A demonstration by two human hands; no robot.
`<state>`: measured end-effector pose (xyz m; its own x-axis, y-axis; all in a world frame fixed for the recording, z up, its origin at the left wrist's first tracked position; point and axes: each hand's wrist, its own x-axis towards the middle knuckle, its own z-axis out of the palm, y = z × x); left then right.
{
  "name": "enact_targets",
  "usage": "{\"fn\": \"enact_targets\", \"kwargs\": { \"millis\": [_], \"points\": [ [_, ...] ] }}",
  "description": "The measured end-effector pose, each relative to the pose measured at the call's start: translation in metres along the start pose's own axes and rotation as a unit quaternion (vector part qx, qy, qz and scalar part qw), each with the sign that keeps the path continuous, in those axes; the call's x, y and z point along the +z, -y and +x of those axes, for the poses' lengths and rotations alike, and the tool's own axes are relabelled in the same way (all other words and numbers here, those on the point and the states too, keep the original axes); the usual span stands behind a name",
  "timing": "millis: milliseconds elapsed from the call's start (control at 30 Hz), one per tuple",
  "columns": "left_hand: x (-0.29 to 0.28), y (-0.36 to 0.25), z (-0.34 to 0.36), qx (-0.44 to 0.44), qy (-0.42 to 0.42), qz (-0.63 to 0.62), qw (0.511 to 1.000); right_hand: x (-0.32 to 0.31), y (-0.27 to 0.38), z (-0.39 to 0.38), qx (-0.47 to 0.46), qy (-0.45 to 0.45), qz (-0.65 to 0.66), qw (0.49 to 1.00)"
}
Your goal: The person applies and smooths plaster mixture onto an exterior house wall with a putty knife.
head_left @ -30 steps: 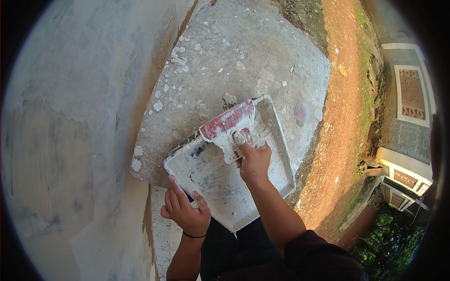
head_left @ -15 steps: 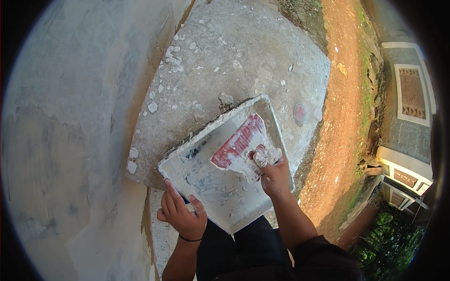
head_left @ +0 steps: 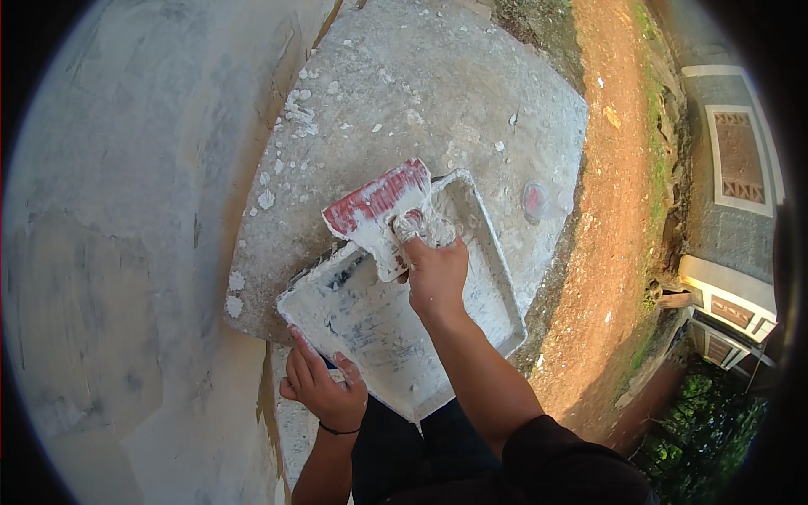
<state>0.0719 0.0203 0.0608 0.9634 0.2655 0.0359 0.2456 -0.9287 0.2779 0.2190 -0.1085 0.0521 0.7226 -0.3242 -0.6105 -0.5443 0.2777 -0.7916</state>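
Observation:
My left hand [head_left: 322,385] grips the near left corner of a rectangular tray [head_left: 497,307] smeared with white plaster, holding it level in front of me. My right hand [head_left: 434,268] is closed on the plaster-caked handle of a wide red trowel [head_left: 377,202]. The trowel's blade is coated with white plaster and sits raised over the tray's far left edge, tilted toward the wall.
A grey plastered wall [head_left: 126,252] fills the left side. Below the tray lies a concrete slab [head_left: 421,84] speckled with plaster drops. A small clear lid or cup [head_left: 539,200] rests on the slab's right edge. Orange dirt [head_left: 614,252] and building parts lie further right.
The trowel has gone from scraping low inside the tray to being lifted over its far left edge. The tray has shifted slightly with my left hand.

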Motion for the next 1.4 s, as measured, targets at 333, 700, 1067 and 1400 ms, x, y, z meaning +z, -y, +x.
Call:
{"fn": "enact_targets", "kwargs": {
  "millis": [333, 700, 1067, 1400],
  "points": [
    [-0.003, 0.000, 0.004, 0.008, -0.003, 0.007, 1.000, -0.012, -0.009, -0.003, 0.002, -0.032, -0.018, 0.999],
    [-0.005, -0.003, 0.005, -0.022, 0.037, 0.003, 0.999, -0.031, -0.020, -0.011, 0.012, -0.041, 0.022, 0.999],
    [-0.010, -0.009, 0.006, -0.033, 0.043, -0.027, 0.998, -0.086, -0.006, -0.018, 0.075, 0.060, -0.012, 0.995],
    [-0.005, -0.022, 0.000, -0.081, 0.006, -0.062, 0.995, -0.122, 0.056, -0.030, -0.523, 0.236, -0.515, 0.637]
  ]
}}
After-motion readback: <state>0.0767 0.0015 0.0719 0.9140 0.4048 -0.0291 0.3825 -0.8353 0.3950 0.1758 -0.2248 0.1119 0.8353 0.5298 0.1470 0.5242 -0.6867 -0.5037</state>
